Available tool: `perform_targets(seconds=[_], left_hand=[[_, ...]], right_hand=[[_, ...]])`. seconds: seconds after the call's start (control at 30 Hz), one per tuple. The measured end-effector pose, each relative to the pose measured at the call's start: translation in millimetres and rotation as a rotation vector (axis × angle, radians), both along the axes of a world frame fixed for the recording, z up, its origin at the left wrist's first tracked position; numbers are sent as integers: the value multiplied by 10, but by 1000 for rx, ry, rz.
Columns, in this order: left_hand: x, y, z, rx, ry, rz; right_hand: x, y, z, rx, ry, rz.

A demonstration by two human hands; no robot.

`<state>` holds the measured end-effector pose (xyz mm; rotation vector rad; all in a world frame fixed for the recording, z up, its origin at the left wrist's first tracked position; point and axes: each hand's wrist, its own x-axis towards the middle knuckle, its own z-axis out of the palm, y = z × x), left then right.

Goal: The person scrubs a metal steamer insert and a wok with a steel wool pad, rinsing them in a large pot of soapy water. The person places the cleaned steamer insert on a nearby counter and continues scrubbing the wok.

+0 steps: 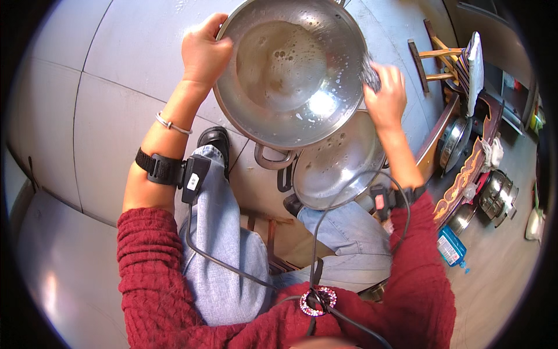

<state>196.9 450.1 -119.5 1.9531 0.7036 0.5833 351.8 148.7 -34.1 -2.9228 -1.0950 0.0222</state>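
Observation:
A large stainless steel wok (279, 65) is held out in front of me, with brownish liquid and bubbles inside it and wet drops on its wall. My left hand (205, 50) grips its left rim, fingers partly hidden behind the edge. At the wok's right rim my right hand (387, 94) holds a steel wool scrubber (370, 77) against the outer edge. Below the wok, partly covered by it, is a second metal pan (338, 170) with dark side handles, its surface wet with suds. A loop handle (274, 158) of the wok points towards me.
Grey floor tiles (130, 56) lie around. To the right are a folding stool (440, 65) on its side, a carved wooden table edge (462, 183), a stacked steel pot (497, 196) and a blue detergent bottle (451, 246). Black cables hang across my lap.

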Motion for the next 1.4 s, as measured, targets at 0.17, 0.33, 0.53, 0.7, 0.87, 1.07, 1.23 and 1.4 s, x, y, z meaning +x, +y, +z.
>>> perform_targets(seconds=[0.17,0.33,0.53,0.7,0.87,1.07,1.23,1.4], left_hand=[[-39,-10,-38,-104,82,-1],[-65,-43,-2,-245,84,51],[-78,12,-27,-300,27,53],[-129,11,-75,-313,-5,35],[-148,28,-106,-307,46,4],[-118,-22,-198,-525,-97,79],[-83,-15,-222,-538,-102,76],[161,23,-264,-554,-281,120]], right_hand=[[221,485,-407,-544,-243,723],[-950,415,-663,-609,839,300],[-1356,818,-735,104,1279,260],[-455,202,-258,-776,279,634],[-1168,612,-477,-22,1031,436],[-1395,870,-546,520,1549,79],[-959,150,44,-83,762,450],[-1060,54,106,207,548,269]])
